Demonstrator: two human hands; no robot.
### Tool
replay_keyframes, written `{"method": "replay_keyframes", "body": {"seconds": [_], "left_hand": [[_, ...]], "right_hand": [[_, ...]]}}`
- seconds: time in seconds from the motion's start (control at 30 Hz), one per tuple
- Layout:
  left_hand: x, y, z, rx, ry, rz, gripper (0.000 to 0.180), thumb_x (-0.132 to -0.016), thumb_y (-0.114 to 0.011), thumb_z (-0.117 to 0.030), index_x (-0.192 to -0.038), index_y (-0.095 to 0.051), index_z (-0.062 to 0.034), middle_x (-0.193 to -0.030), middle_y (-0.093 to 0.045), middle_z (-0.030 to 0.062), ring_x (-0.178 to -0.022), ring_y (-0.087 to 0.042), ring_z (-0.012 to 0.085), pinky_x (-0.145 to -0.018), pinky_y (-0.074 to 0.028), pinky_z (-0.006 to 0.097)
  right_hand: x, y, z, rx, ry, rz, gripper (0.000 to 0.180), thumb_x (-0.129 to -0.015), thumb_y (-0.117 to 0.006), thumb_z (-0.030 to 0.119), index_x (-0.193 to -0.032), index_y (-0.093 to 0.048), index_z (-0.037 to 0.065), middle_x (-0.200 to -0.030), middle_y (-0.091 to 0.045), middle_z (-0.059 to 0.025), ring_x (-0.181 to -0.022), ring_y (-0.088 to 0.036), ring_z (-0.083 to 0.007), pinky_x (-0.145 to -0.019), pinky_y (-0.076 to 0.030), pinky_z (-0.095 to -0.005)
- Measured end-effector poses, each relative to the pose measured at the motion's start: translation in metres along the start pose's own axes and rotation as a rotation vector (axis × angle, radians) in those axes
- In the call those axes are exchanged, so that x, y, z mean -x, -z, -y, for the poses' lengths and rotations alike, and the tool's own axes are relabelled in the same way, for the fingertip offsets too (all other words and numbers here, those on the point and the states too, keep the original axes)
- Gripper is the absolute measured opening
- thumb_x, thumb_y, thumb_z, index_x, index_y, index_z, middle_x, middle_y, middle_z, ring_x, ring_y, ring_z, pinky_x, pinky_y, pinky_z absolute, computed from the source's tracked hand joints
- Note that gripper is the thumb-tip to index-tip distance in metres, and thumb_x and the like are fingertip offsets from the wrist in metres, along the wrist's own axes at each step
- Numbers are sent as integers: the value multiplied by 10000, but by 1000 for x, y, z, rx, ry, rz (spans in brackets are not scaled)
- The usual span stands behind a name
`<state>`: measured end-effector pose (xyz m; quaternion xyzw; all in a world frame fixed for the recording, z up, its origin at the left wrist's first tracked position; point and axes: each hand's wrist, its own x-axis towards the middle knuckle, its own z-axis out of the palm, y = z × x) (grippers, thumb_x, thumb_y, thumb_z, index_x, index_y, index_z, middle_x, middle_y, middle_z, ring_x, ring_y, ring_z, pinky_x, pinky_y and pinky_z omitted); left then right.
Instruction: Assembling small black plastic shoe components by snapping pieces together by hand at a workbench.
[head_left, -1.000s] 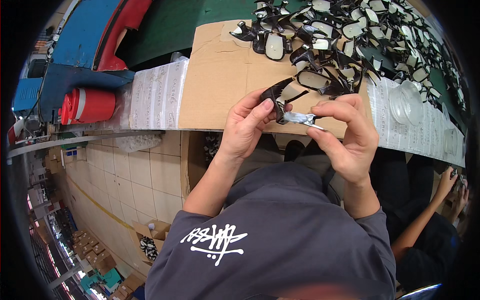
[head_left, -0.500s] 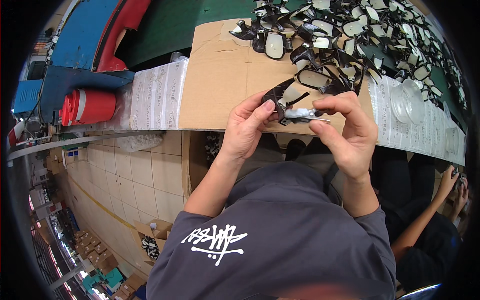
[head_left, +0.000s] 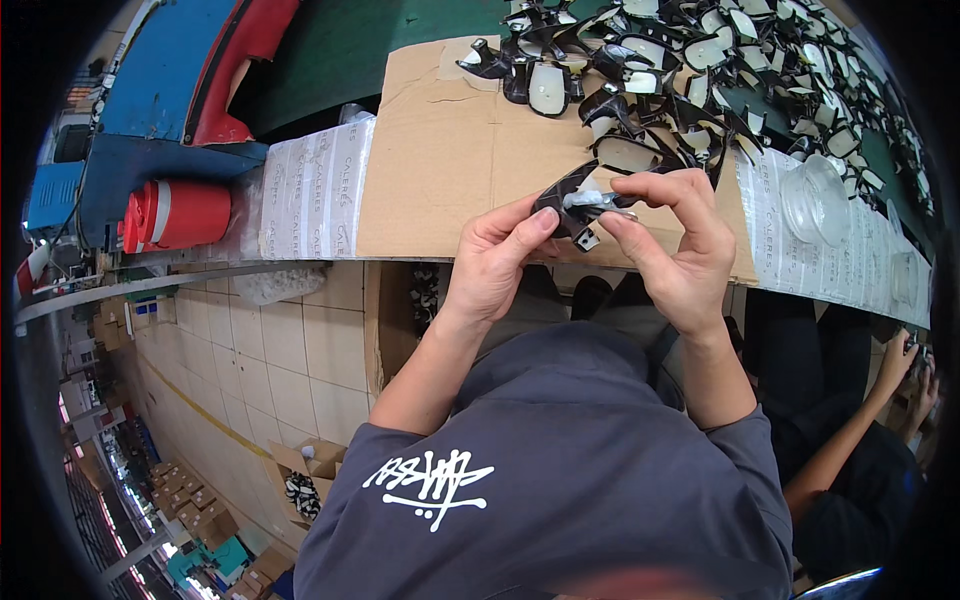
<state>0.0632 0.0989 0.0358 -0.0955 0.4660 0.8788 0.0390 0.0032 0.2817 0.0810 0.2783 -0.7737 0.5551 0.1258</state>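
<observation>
My left hand pinches a glossy black shoe heel between thumb and fingers, above the front edge of the cardboard. From the right, my right hand grips a small metal tool with white wrapping between thumb and forefinger. The white part of the tool lies against the heel; its exact kind is hard to make out. Just beyond my hands, more black heels with cream-coloured cupped ends lie piled on the cardboard sheet.
Many heels cover the green bench top toward the far right. Clear plastic bowls stand at right. At left are a red cylindrical container and a blue machine. A co-worker's arm is at lower right.
My right hand has moved slightly left and up with the tool, closer to the heel. The heel in my left hand has turned, and its small end now shows below the tool.
</observation>
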Motion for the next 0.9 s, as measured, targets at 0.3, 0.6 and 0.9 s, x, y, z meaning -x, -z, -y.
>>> {"method": "replay_keyframes", "body": {"seconds": [0.3, 0.6, 0.9], "left_hand": [[3, 2, 0, -118, -52, 0, 303, -920, -652, -147, -1187, -654, -3, -959, -714, 48, -794, -633, 67, -703, -519, 218], [2, 2, 0, -31, -7, 20, 319, -964, -557, -128, -1226, -591, 51, -1029, -694, 114, -898, -680, 178, -769, -560, 298], [0, 1, -2, 93, -32, 43, 329, -937, -614, -125, -1229, -606, 27, -1038, -698, 125, -884, -692, 181, -807, -577, 330]], "right_hand": [[-7, 3, 0, 103, 0, -98, 251, -703, -799, 40, -939, -716, 46, -864, -676, -28, -785, -527, -157, -692, -449, -273], [-9, 11, -13, 52, -52, -174, 227, -747, -782, 46, -958, -699, 36, -863, -649, -33, -778, -522, -123, -690, -443, -268], [7, 4, 5, 35, -8, -22, 252, -715, -792, 40, -950, -702, 32, -893, -671, -39, -796, -534, -180, -714, -453, -286]]}}
